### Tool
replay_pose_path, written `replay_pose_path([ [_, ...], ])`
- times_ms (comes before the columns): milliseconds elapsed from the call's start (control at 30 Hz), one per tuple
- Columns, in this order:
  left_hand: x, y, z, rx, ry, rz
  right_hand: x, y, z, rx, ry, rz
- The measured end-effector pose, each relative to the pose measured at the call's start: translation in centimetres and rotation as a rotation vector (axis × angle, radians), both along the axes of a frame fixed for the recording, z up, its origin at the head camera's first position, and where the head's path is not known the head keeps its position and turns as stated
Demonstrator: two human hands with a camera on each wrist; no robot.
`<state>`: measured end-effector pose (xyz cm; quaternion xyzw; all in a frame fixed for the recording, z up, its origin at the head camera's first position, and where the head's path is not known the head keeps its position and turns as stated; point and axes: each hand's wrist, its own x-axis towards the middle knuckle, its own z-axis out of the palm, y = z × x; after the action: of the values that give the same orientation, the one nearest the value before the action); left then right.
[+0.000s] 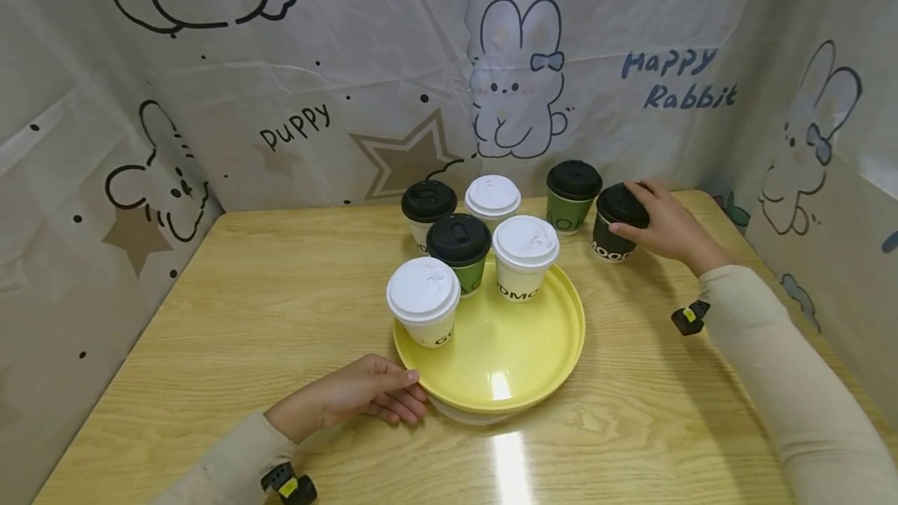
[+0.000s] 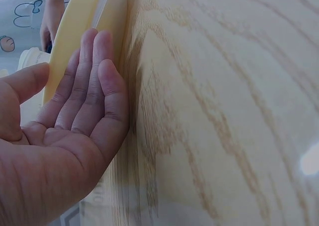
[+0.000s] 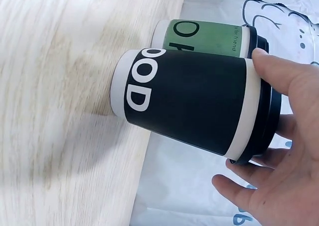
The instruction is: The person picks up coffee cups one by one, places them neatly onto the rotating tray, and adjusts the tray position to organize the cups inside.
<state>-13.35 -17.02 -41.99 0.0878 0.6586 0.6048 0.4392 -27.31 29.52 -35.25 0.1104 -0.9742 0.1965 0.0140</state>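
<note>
The black cup (image 1: 605,234) stands at the table's far right, its lid gripped between the thumb and curled fingers of the right hand (image 1: 662,226). Just beside it is a green cup (image 1: 570,209). The left hand (image 1: 382,390), fingers loosely extended, meets the rim of the yellow tray (image 1: 522,357); how firmly is hard to tell. Three lidded cups (image 1: 423,298) stand on the tray, two more (image 1: 493,195) behind it.

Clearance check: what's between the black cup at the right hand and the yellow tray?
Only bare wooden table between the black cup and the yellow tray, in the head view.
</note>
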Motion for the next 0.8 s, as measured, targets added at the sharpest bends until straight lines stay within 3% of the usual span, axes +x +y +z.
replay_pose_path([
  [600,0.09,0.07,0.12,-0.011,0.006,0.001,0.07,-0.4,-0.43,-0.026,0.105,-0.06],
  [800,0.0,0.05,0.09,-0.009,0.004,0.001,0.61,-0.47,-0.34,-0.018,0.136,-0.046],
])
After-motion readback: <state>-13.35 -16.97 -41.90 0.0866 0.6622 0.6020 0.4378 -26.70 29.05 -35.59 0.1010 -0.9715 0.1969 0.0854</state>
